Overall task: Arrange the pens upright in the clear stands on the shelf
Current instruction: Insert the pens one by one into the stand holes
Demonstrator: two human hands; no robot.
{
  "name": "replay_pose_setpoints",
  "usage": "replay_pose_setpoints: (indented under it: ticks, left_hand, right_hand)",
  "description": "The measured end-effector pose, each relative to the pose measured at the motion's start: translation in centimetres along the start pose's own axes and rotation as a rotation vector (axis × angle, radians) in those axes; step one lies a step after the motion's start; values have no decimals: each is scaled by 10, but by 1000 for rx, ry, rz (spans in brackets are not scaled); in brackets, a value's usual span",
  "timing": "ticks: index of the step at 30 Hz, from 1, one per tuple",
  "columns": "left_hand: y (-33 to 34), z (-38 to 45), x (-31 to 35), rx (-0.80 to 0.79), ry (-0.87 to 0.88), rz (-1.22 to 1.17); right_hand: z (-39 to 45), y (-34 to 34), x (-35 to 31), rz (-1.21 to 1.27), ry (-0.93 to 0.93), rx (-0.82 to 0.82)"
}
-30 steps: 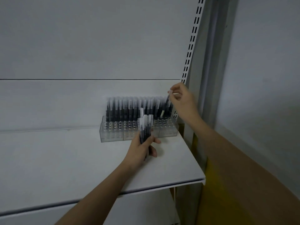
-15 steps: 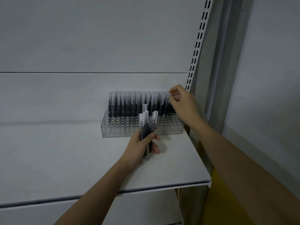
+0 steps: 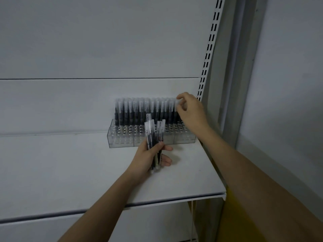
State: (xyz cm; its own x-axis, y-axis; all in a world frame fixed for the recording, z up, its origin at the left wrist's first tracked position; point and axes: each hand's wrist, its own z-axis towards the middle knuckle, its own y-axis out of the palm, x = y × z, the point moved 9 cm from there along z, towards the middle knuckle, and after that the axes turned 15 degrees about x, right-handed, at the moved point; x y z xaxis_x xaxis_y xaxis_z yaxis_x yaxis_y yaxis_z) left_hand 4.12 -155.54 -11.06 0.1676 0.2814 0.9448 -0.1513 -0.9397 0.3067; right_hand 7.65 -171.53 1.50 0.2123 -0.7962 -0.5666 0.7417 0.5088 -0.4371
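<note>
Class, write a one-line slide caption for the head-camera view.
Left hand grips spare pens; right hand reaches the filled back row of the clear stands.

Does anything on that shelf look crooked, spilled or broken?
Nothing stands out. The dark pens with frosted caps stand upright in the back rows of the clear plastic stands; front holes are unfilled. The left hand grips a loose bundle of pens.

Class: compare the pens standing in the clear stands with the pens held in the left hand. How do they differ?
The pens in the clear stands stand upright in back-row holes; the bundle of pens is gripped loosely fanned by the left hand. The standing pens are many, the bundle few. Both have clear caps and dark barrels.
</note>
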Motion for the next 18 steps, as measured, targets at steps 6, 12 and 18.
replay_pose_setpoints:
  ticks: [6, 12, 18]
  left_hand:
    - [1, 2, 0, -17, -2, -18]
    - [-1, 5, -2, -15, 17, -1]
    - [-1, 5, -2, -14, 26, 16]
  right_hand:
    - [-64, 23, 0, 427, 327, -142]
    - [-88, 30, -4, 615, 475, -168]
    - [-90, 30, -2, 632, 490, -178]
